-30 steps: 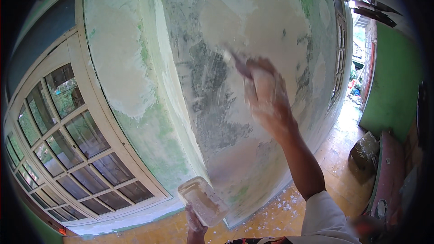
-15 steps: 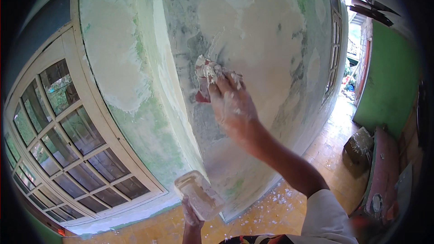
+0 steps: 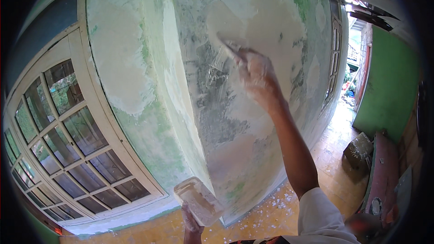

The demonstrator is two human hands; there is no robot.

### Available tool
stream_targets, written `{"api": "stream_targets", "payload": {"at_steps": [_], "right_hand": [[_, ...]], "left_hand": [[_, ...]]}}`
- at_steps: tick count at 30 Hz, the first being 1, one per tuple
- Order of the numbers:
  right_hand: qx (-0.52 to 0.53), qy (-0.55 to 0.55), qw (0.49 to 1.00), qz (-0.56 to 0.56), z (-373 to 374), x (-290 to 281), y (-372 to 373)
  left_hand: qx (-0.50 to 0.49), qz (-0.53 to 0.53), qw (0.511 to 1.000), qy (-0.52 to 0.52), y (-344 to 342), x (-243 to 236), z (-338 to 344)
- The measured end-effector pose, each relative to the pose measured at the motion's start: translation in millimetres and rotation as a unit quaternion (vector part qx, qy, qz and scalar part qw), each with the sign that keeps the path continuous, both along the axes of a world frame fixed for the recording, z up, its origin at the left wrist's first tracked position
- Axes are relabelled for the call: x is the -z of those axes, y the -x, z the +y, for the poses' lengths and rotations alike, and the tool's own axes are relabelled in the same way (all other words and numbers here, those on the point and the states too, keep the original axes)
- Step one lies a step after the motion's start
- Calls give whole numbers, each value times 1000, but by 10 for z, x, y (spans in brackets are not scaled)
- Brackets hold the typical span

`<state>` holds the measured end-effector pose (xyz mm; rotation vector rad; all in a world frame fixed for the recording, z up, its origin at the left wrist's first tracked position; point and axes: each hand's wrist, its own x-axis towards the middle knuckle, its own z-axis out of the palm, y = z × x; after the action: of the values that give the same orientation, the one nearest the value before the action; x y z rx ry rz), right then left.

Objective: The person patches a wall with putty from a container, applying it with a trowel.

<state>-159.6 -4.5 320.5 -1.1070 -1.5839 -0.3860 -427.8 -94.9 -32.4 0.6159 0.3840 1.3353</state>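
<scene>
Clearly, the thin, flat-edged spreader [image 3: 229, 49] extends up and left from the right grip [image 3: 258, 74], pinched in its fingers, long axis slanting from upper left to lower right. Its far edge meets or nearly meets the matt, patchy green, grey and beige plastered wall [image 3: 275, 13]; contact unconfirmed. Low down, the left grip [image 3: 191, 219] clasps a pale, rounded-rectangular tub [image 3: 182, 190], tilted, paste-smeared, well apart from the spreader.

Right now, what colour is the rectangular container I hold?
The container is off-white; head view shows it best.
</scene>
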Motion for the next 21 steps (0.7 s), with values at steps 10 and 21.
{"api": "stream_targets", "payload": {"at_steps": [10,21], "right_hand": [[-55,-11,998,-15,-155,38,-77],[-43,-94,989,-101,-1,348,311]], "left_hand": [[8,1,1000,-13,14,-85,49],[-31,-26,999,-10,210,-65,-64]]}}
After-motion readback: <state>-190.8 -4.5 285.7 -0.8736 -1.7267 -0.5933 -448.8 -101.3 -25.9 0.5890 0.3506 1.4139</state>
